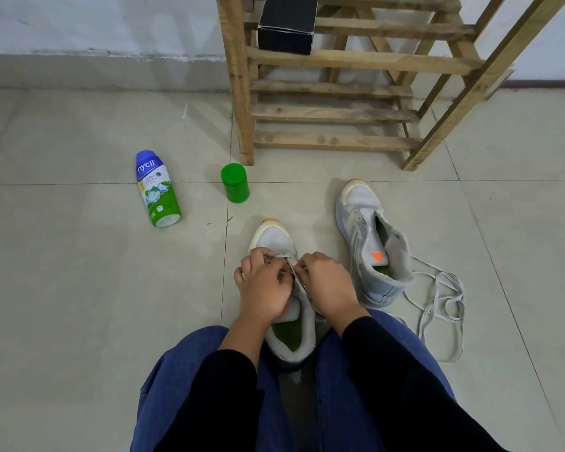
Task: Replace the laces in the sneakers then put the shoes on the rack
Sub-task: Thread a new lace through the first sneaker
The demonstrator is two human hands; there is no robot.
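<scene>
Head view: the near shoe (273,236) sits at 6 o'clock between the person's knees, toe pointing to 12. Both hands meet over its front eyelets. The left hand (263,285) has its fingers curled down onto the eyelet row, and the right hand (327,283) has its fingers bunched. Both seem to pinch the lace (291,261), which runs as a pale strip in the gap between the two sets of knuckles. How it sits in the eyelets is hidden under the fingers.

The likeliest slip is the lace end fraying or missing its hole, since the fingers cover the eyelets. A twist pulled through flat lace would also leave the rows uneven. Pulling hard could drag the shoe, as only the knees steady it.

The other shoe (366,243) stands at 2 o'clock with no lace in it. A loose lace (444,301) lies tangled on the floor at 3 o'clock, touching that shoe's heel; a knee could snag it. The rack (333,112) stands at 12 to 1 o'clock.
</scene>
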